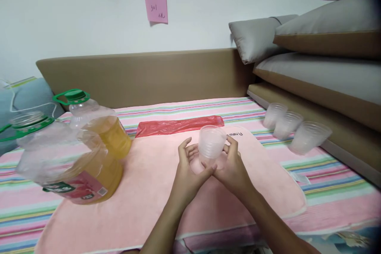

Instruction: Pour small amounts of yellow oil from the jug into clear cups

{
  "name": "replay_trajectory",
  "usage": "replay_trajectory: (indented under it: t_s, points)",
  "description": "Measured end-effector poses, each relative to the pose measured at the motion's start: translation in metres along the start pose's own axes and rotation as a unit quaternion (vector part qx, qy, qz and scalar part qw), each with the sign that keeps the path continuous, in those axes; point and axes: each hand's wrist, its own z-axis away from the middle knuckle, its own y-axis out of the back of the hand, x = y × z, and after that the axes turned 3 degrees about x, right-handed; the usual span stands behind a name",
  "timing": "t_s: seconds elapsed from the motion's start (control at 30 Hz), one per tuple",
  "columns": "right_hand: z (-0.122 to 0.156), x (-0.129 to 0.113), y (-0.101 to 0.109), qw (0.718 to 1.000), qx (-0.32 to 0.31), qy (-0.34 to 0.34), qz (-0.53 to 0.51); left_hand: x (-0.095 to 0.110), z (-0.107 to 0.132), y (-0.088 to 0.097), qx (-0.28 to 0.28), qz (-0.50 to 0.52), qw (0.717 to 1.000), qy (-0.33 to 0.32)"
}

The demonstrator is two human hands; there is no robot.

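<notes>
We hold a clear plastic cup (210, 145) between both hands, just above the pink towel (143, 190) that lies over the striped sheet (327, 190) of the bed. Our left hand (187, 166) has its grip closed on the cup's left side and base, with the fingers curled and the thumb reaching under towards the other hand. Our right hand (233, 166) has its grip closed on the cup's right side, with the fingertips on the wall near the rim. The two hands touch each other below the cup. The cup is nearly upright, mouth up; we cannot tell whether it is a single cup or several nested together.

Beyond it, a red plastic bag (178, 126) lies flat along the towel's far edge. To our left stand two large bottles of yellow liquid: the near oil bottle (71, 166) rests on the towel's left end and looks tilted, and the far oil bottle (99, 127), with a green cap, is just behind it. To our right, well apart from the hands, three loose cups (287, 124) lie in a row on the sheet beside the stacked cushions (321, 71). A pink note (156, 7) is stuck on the wall
</notes>
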Motion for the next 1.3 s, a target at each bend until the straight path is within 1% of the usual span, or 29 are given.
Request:
replay_trajectory:
  t_s: [0.17, 0.3, 0.4, 0.5, 0.57, 0.63, 0.73, 0.87, 0.97, 1.13, 1.3]
  points:
    - [0.002, -0.004, -0.012, 1.000, -0.029, 0.001, 0.008, -0.002, -0.002, 0.004, 0.017, -0.006, 1.000, 0.018]
    - [0.002, -0.005, -0.016, 0.999, -0.047, 0.000, 0.017, -0.011, -0.004, 0.010, 0.033, -0.008, 0.999, -0.001]
    - [0.001, -0.002, -0.012, 0.997, -0.072, -0.020, -0.010, -0.019, -0.006, 0.019, 0.059, -0.006, 0.998, -0.020]
    - [-0.002, 0.004, -0.003, 0.993, -0.092, -0.056, -0.057, -0.019, -0.009, 0.030, 0.106, -0.038, 0.993, -0.045]
    - [-0.005, 0.006, 0.002, 0.991, -0.072, -0.056, -0.097, -0.015, -0.010, 0.035, 0.129, -0.090, 0.986, -0.060]
    - [-0.008, 0.006, 0.005, 0.988, -0.043, -0.027, -0.145, -0.012, -0.010, 0.039, 0.139, -0.150, 0.976, -0.071]
    - [-0.008, 0.000, 0.005, 0.981, -0.013, 0.020, -0.192, -0.012, -0.007, 0.039, 0.127, -0.218, 0.963, -0.094]
    - [-0.006, -0.004, 0.005, 0.982, -0.001, 0.049, -0.183, -0.019, -0.002, 0.035, 0.094, -0.263, 0.951, -0.131]
    - [-0.006, 0.000, 0.007, 0.984, -0.018, 0.054, -0.170, -0.023, -0.001, 0.031, 0.074, -0.285, 0.942, -0.160]
    - [-0.007, 0.007, 0.008, 0.986, -0.024, 0.047, -0.157, -0.021, 0.001, 0.031, 0.038, -0.286, 0.945, -0.151]
    - [-0.007, 0.008, 0.008, 0.987, -0.042, 0.028, -0.151, -0.019, 0.001, 0.031, 0.031, -0.310, 0.936, -0.167]
